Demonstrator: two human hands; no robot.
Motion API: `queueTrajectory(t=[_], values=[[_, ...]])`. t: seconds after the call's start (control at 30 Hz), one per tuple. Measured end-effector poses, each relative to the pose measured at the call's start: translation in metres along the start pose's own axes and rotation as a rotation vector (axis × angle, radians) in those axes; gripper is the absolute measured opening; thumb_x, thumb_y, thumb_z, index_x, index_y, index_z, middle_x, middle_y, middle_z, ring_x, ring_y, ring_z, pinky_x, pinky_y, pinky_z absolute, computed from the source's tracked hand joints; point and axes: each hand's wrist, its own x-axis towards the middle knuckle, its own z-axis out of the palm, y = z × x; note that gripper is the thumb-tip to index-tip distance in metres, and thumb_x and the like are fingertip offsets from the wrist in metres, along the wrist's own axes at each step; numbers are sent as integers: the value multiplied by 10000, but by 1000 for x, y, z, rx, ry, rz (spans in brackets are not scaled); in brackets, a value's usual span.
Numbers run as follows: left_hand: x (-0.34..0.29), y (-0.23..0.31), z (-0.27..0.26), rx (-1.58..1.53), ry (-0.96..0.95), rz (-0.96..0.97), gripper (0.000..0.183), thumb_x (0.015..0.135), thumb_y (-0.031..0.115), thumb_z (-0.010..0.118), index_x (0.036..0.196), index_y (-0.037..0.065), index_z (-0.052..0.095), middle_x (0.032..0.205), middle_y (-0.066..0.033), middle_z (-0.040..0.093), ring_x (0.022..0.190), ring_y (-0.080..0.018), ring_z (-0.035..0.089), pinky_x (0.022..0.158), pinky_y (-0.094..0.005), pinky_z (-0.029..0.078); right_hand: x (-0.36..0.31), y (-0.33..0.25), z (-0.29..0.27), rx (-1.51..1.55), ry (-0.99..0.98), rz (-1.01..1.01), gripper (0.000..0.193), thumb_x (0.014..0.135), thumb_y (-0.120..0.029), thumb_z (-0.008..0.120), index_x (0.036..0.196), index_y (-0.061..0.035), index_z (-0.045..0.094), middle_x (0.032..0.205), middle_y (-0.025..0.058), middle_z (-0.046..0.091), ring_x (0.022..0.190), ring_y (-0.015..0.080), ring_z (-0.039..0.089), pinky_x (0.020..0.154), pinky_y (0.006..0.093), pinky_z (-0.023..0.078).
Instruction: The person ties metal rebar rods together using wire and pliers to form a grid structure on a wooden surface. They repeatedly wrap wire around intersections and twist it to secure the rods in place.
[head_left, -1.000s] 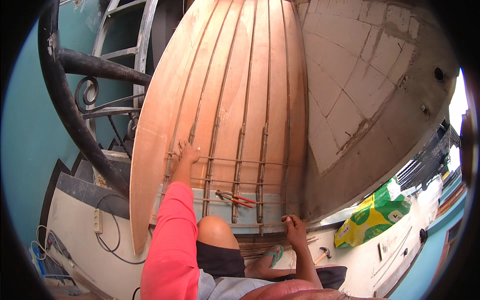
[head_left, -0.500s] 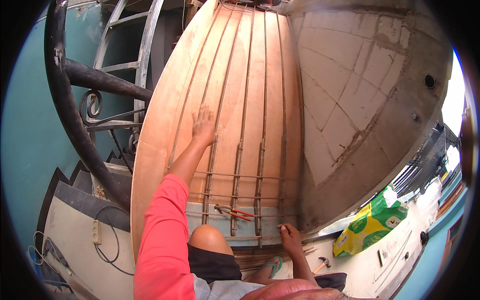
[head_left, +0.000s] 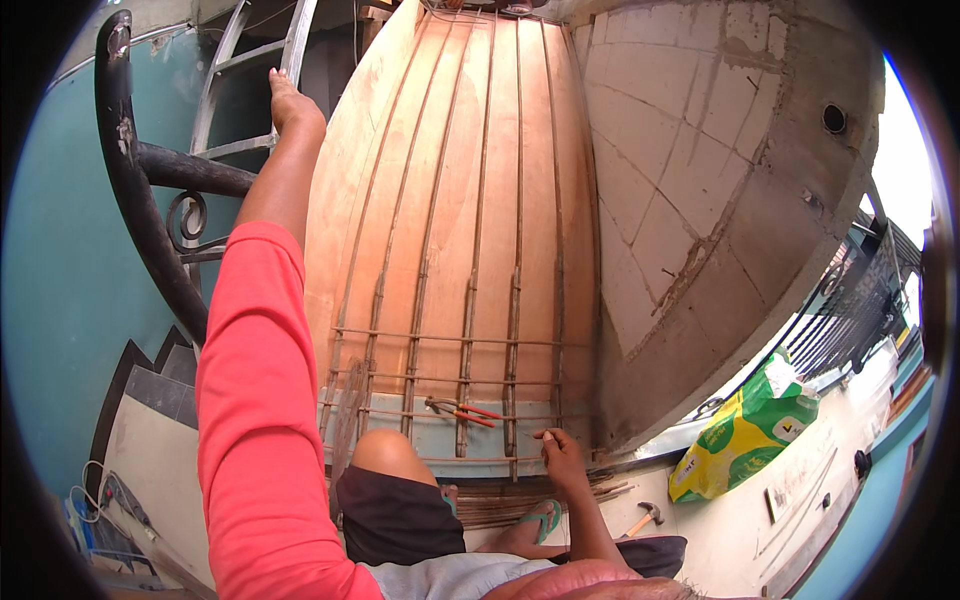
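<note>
A: Surroundings, biggest first?

B: Rough concrete slope point(head_left: 690, 200) down the right, teal wall point(head_left: 70, 230) on the left. Then black railing point(head_left: 130, 190), metal ladder point(head_left: 250, 54) beyond it, yellow-green bag point(head_left: 740, 425) on the floor to the right, bundle of rods point(head_left: 495, 503) on the floor behind the feet, hammer point(head_left: 650, 513) near the right forearm.

A: Anything in the way?

B: Pink-red sleeve point(head_left: 265, 400) blocks part of the railing and of the plywood panel point(head_left: 500, 240). Left knee point(head_left: 395, 455) covers a bit of the panel's near left corner. Red-handled pliers point(head_left: 480, 411) lie across the near end.

A: The work itself?

B: Panel stretches away in front of the person, orange-brown, blue-grey strip at the near end. Long brown rods point(head_left: 516, 300) run its length side by side, some looking doubled partway down. Crosswise rods point(head_left: 440, 337) span them toward the near end, making a grid.

A: Hands?

B: Left hand point(head_left: 293, 105) is up by the ladder, well apart from the grid, fingers straight, nothing seen in them. Right hand point(head_left: 562, 450) is low at the grid's near right part, fingers bent; can't tell if they grip anything.
</note>
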Motion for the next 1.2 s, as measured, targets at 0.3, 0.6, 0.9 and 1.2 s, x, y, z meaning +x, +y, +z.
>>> queueTrajectory(t=[0.3, 0.6, 0.9, 1.2], values=[[-32, 82, -25, -236, 178, 237, 529, 1035, 233, 506, 1514, 10, 482, 1656, -200, 323, 1564, -374, 242, 1248, -635, 56, -5, -17, 9, -26, -30, -44, 247, 1086, -213, 524, 1109, -34, 692, 671, -62, 442, 594, 37, 381, 531, 250, 335], [-56, 119, -90, -247, 448, 344, 507, 1023, 224, 540, 1491, 30, 525, 1696, -174, 245, 1590, -354, 160, 1260, -601, 81, -13, -22, -3, -20, 16, -46, 240, 1083, -198, 521, 1098, -31, 692, 665, -62, 447, 591, 36, 387, 531, 252, 337], [-78, 130, -137, -263, 573, 434, 486, 986, 184, 557, 1439, 8, 574, 1685, -142, 299, 1585, -315, 201, 1279, -537, 139, -7, -10, -3, 33, -13, -62, 253, 1086, -216, 522, 1090, -35, 698, 676, -58, 463, 601, 40, 403, 541, 252, 354], [-96, 139, -163, -346, 624, 487, 452, 984, 160, 554, 1411, 19, 599, 1676, -126, 324, 1581, -287, 220, 1282, -523, 156, -5, -8, -6, 3, 25, -78, 244, 1088, -220, 523, 1083, -55, 702, 668, -64, 457, 583, 40, 393, 531, 238, 335]])
